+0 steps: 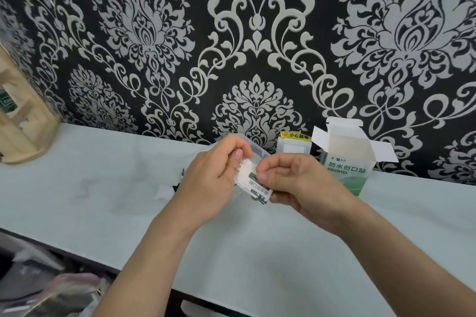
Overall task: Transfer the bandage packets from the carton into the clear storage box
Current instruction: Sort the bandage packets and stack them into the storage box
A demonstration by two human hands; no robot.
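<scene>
Stretching across the lower view, the pale tabletop (103, 188) carries everything that matters. Off to the right, against the patterned wall, the carton (347, 162) stands upright with its top flaps thrown open; what is left inside it cannot be seen. Next in size, the clear storage box (258, 151) is almost wholly hidden, with only a corner of its rim peeking out between the two hands. The left hand (211, 175) has its fingers curled over the far end of the stack and the right hand (301, 183) pinches the near end between thumb and forefinger, so both have a firm grip on one load. And there it is: the bandage packets (253, 184), a small stack held in the air, long axis slanting from upper left down to lower right. The box lies just behind and under the stack, closest to the left hand, so the drop looks like a short push forward and down.
</scene>
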